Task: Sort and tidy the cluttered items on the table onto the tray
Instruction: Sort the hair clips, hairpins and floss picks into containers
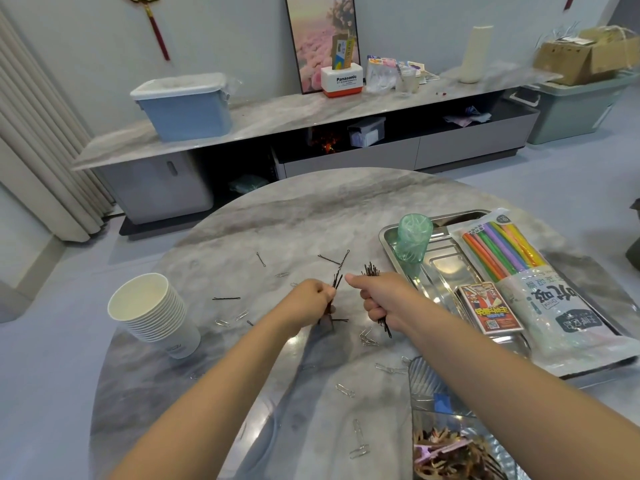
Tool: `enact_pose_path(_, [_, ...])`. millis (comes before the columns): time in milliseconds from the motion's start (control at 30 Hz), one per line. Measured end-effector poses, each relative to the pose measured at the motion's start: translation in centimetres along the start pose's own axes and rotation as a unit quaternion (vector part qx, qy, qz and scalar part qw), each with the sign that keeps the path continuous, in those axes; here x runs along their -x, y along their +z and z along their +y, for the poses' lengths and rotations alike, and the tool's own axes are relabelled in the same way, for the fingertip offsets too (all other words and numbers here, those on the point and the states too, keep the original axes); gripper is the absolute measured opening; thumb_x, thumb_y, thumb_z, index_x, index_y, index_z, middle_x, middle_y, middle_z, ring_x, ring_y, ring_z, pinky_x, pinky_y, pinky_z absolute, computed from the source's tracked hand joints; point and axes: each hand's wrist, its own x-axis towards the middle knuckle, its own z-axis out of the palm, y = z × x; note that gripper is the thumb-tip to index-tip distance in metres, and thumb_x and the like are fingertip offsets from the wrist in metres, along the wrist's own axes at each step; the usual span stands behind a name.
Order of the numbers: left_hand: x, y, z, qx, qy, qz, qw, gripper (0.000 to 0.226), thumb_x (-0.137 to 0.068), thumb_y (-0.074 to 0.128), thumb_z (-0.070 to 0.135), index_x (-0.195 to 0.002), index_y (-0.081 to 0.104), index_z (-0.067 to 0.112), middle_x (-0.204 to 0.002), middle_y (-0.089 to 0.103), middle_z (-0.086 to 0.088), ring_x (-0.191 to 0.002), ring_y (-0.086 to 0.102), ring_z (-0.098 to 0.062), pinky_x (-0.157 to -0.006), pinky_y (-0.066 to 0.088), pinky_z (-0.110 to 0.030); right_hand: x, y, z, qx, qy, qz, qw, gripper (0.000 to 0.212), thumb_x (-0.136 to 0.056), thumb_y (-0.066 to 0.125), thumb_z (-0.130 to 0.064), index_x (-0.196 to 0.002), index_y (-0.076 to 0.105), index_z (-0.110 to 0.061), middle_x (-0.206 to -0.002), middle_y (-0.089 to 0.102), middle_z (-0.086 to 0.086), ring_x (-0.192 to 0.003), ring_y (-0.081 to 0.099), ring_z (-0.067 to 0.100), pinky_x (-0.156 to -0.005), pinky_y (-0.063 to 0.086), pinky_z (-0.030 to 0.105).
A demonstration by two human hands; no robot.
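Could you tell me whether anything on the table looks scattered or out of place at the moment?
Yes. Loose bobby pins and paper clips lie strewn across the table instead of on the tray. The left hand and right hand each grip a bunch of pins.

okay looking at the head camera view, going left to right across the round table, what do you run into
stack of paper cups → left hand pinching a few hairpins → right hand gripping a bundle of hairpins → green cup on the steel tray → card box → bag of coloured straws
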Motion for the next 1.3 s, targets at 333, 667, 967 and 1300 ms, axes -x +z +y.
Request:
enact_pose_path(333, [0.9, 0.5, 1.5, 0.321, -0.061, -0.11, 0.939, 0.017, -0.094, 0.048, -0.001, -0.081, 0.059, 0.001, -0.067, 0.054, -0.006, -0.061, 0.057, -0.012, -0.062, 0.056, -0.024, 0.4, -0.2, 0.1, -0.002, -0.036, 0.006, 0.999, 0.009, -0.087, 0.065, -0.013, -0.087, 0.064, -0.004, -0.054, 0.035, -0.001, -0.031, 0.025, 0.004, -0.03, 0.019, 0.016])
enact_pose_path(667, [0.6, -1.1, 0.7, 0.32, -0.055, -0.037, 0.945, 0.024, -0.074, 0.064, -0.018, -0.091, 0.065, -0.001, -0.071, 0.069, -0.014, -0.065, 0.07, -0.021, -0.06, 0.056, -0.022, -0.6, -1.1, -0.7, -0.101, 0.025, 0.093, 0.99, 0.032, -0.1, 0.04, -0.018, -0.07, 0.047, -0.01, -0.06, 0.034, 0.003, -0.044, 0.021, 0.009, -0.026, 0.014, 0.015])
enact_pose_path(967, [0.7, -2.3, 1.3, 0.306, -0.018, 0.016, 0.952, 0.019, -0.07, 0.069, -0.016, -0.084, 0.065, -0.002, -0.068, 0.07, -0.015, -0.067, 0.071, -0.023, -0.059, 0.056, -0.023, 0.3, 0.2, -0.1, 0.113, -0.037, -0.011, 0.993, 0.026, -0.1, 0.037, -0.016, -0.082, 0.055, -0.011, -0.058, 0.037, 0.0, -0.047, 0.029, 0.011, -0.04, 0.022, 0.02])
enact_pose_path(1300, [1.2, -1.6, 2.3, 0.349, 0.003, 0.083, 0.933, 0.016, -0.073, 0.07, -0.012, -0.084, 0.066, 0.0, -0.067, 0.07, -0.01, -0.059, 0.069, -0.016, -0.057, 0.055, -0.02, 0.8, 0.2, -0.3, 0.027, -0.006, -0.161, 0.987, 0.029, -0.099, 0.044, -0.025, -0.077, 0.054, -0.01, -0.054, 0.031, -0.004, -0.039, 0.024, 0.003, -0.035, 0.015, 0.014])
